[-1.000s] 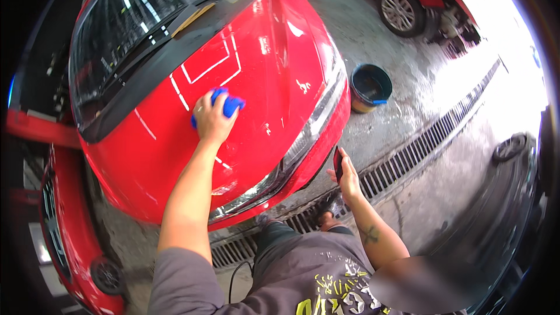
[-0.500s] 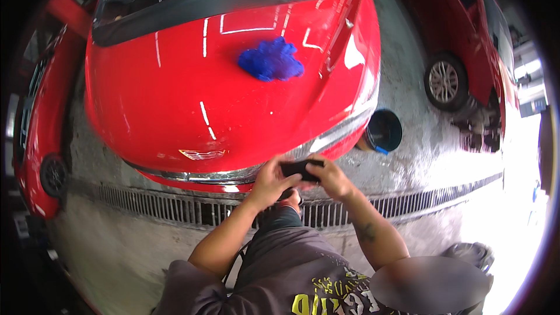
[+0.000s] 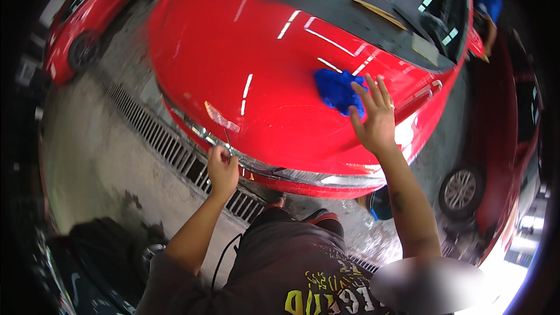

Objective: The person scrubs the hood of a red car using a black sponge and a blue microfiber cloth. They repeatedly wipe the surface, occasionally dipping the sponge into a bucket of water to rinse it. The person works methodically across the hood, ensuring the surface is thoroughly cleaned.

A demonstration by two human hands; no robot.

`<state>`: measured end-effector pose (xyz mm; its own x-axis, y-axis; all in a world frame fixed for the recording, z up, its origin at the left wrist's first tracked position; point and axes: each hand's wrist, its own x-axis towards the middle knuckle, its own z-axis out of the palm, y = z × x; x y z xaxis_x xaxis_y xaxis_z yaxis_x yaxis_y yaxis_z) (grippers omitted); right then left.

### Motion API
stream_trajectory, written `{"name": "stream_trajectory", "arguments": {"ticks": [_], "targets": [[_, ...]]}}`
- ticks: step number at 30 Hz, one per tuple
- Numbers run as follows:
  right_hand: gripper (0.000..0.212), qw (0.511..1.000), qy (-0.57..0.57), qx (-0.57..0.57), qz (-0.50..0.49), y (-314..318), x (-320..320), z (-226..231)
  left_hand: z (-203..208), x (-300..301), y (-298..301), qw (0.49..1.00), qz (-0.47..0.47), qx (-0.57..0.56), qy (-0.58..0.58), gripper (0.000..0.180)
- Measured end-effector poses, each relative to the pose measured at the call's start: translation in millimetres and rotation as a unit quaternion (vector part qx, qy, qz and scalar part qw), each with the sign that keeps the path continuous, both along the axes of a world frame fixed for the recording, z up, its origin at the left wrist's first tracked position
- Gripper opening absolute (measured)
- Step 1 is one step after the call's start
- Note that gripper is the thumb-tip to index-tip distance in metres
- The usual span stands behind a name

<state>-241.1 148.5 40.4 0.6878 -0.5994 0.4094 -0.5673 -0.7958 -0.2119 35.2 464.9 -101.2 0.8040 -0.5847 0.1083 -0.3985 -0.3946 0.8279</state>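
Note:
A crumpled blue cloth [image 3: 331,88] lies on the bonnet of a red car [image 3: 274,76]. My right hand [image 3: 376,119] is stretched toward it with the fingers spread. The fingertips overlap the cloth's right side in view, but whether they touch it I cannot tell. Lower left, beside the chrome grille strip [image 3: 265,168], my left hand [image 3: 223,170] is closed with its fingers curled. What it holds, if anything, is hidden. A thin dark line rises just above that hand.
A drain grate [image 3: 146,125] runs along the concrete floor before the bumper. A dark bucket [image 3: 381,204] stands by the car's front corner, partly behind my right forearm. Other red cars [image 3: 496,146] are parked on both sides. Another person's arm [image 3: 490,38] shows at the far right.
My hands, together around a small black thing before, have parted. The right reached forward to the cloth and opened; the left moved left. The black thing is out of sight. The view has turned.

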Motion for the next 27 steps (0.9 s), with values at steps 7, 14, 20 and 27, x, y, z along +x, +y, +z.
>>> {"name": "stream_trajectory", "arguments": {"ticks": [7, 14, 20, 27], "targets": [[0.084, 0.952, 0.243, -0.043, 0.179, -45, 48, -17, -74, -92, -81, 0.985, 0.124, -0.020, -0.120, 0.051], [0.032, 0.884, 0.088, -0.119, 0.443, -54, 89, -52, -72, -183, -147, 0.961, 0.259, 0.069, -0.071, 0.069], [0.023, 0.912, 0.066, -0.080, 0.397, -38, 147, -61, -62, -278, -184, 0.968, 0.231, 0.088, -0.037, 0.073], [0.027, 0.896, 0.013, -0.078, 0.438, -47, 93, -67, -57, -248, -161, 0.976, 0.175, 0.128, -0.028, 0.073]]}}
